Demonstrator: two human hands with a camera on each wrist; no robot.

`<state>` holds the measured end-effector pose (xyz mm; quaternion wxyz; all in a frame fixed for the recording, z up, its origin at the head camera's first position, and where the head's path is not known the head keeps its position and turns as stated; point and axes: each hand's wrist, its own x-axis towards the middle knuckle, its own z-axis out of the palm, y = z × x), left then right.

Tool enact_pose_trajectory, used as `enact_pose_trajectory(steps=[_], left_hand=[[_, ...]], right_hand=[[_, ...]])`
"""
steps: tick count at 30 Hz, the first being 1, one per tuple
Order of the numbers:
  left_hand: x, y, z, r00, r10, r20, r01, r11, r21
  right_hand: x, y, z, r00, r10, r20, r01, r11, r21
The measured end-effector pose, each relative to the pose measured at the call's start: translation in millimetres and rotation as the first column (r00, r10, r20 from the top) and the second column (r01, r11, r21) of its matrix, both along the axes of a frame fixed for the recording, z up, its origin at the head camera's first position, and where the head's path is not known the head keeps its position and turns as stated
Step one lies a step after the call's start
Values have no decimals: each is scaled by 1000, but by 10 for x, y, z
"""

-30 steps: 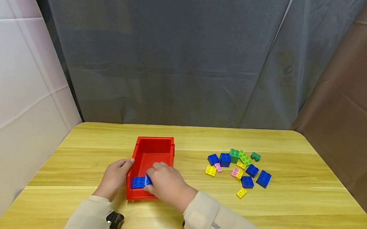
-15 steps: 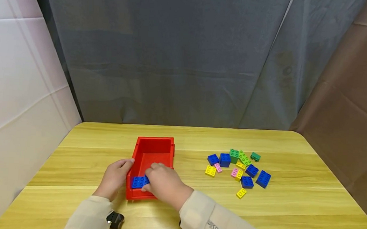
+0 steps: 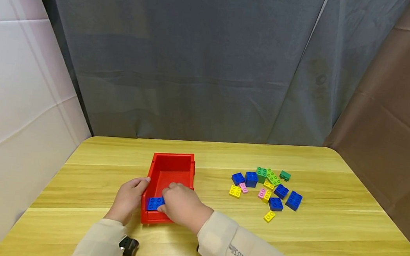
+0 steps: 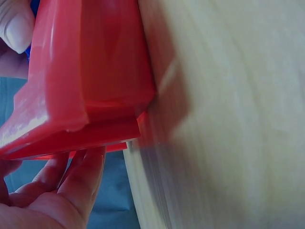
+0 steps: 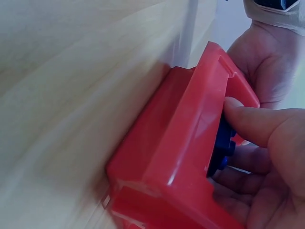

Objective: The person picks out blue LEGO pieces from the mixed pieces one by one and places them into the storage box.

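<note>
Blue brick point(image 3: 155, 203), down at the near end of the red bin point(image 3: 157, 218), and that's where all the action is! The right hand point(image 3: 182, 203) reaches in over the bin, thumb and fingers curled about the brick's right end, studs up, the brick lying across the near end of the floor. Over on the other side, the left hand point(image 3: 126, 197) has the bin's left wall, thumb at the rim and fingers on the outside.

How far along are we? Early days, by my reading: one corner looks taken, while the far floor of the bin lies bare. Whether another brick hides beneath that right hand, I can't tell. And look at the counter point(image 3: 220, 230)! Loose blue bricks point(image 3: 293, 200), yellow bricks point(image 3: 235, 191), pink bricks point(image 3: 243, 188) and green bricks point(image 3: 261, 174) sit scattered to the right, well apart from the bin, all apparently waiting their turn.
</note>
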<state>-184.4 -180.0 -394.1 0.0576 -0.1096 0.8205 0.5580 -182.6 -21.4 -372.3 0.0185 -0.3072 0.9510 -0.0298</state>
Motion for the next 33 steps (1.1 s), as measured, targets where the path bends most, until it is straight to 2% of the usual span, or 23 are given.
enact_pose_trajectory(steps=[18, 33], left_hand=[[1, -8, -4, 1000, -1, -16, 0, 1000, -15], [-5, -8, 3, 1000, -2, -5, 2, 1000, -17]], right_hand=[[-14, -69, -7, 1000, 1, -8, 0, 993, 117], [4, -63, 1, 1000, -2, 26, -1, 993, 121]])
